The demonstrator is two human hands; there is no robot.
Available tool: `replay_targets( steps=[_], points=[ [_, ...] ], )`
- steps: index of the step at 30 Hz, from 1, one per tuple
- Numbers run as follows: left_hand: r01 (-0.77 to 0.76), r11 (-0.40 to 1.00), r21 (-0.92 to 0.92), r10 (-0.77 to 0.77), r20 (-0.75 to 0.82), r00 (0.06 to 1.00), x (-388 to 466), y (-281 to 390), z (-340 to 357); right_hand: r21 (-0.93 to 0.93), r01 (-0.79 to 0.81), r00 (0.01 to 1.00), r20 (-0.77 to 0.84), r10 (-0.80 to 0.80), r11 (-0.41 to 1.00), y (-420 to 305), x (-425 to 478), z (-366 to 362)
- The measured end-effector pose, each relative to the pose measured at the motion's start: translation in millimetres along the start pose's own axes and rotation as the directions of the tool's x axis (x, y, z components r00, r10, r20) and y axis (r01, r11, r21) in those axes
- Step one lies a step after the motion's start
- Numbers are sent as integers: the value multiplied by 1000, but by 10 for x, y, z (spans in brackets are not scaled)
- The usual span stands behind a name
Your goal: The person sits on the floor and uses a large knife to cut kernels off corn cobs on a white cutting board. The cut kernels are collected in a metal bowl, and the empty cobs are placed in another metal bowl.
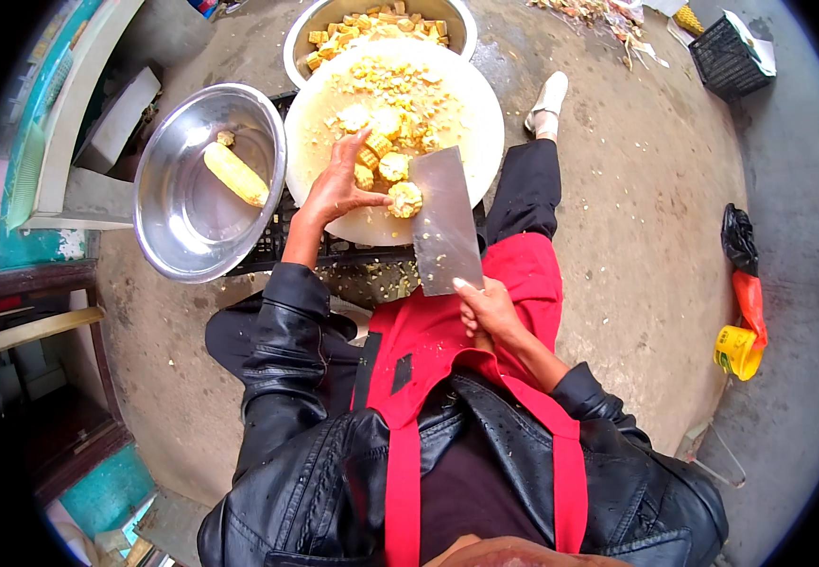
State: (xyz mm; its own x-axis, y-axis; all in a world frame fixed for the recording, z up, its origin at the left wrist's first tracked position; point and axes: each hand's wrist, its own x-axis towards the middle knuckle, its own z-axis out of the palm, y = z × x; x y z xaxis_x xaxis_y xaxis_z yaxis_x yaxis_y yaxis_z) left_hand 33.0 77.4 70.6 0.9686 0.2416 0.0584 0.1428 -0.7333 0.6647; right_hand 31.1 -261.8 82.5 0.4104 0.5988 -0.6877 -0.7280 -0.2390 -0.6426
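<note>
My right hand (486, 308) grips the handle of a cleaver (445, 220), whose broad blade lies over the near right part of a round white cutting board (476, 106). My left hand (335, 181) is spread over the board's left side, thumb and fingers wide apart. Its thumb tip touches or nearly touches a cut corn cob piece (405, 200) beside the blade. More corn cob rounds (394, 166) cluster between the hand and the cleaver. Loose kernels and bits (388, 78) are scattered over the far half of the board.
Left of the board stands a steel basin (196, 220) holding a whole corn cob (235, 173) and a small cob end. Behind it, another steel basin (472, 35) holds many cut corn pieces (374, 28). A black plastic crate (324, 255) supports the board. A yellow tub (735, 352) is at right.
</note>
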Motion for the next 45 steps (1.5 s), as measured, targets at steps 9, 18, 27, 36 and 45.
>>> replay_targets(
  steps=[9,18,27,36,45],
  points=[
    [51,955,-291,-88,-113,990,-98,-24,92,-25,44,993,110,-41,999,-147,210,322],
    [-14,824,-567,-149,-239,959,1429,-121,-676,-200,457,888,156,-433,867,-1597,1120,616],
    [-51,964,262,106,-199,974,1548,-579,-391,-262,549,823,5,-568,794,-2412,1498,312],
    [-82,963,257,211,-524,825,1278,-484,111,-182,446,860,-186,-476,876,-1841,925,-284],
    [337,910,242,-283,-231,931,2126,-1185,-450,-414,407,771,-322,-549,815,-1752,944,-706]
  ],
)
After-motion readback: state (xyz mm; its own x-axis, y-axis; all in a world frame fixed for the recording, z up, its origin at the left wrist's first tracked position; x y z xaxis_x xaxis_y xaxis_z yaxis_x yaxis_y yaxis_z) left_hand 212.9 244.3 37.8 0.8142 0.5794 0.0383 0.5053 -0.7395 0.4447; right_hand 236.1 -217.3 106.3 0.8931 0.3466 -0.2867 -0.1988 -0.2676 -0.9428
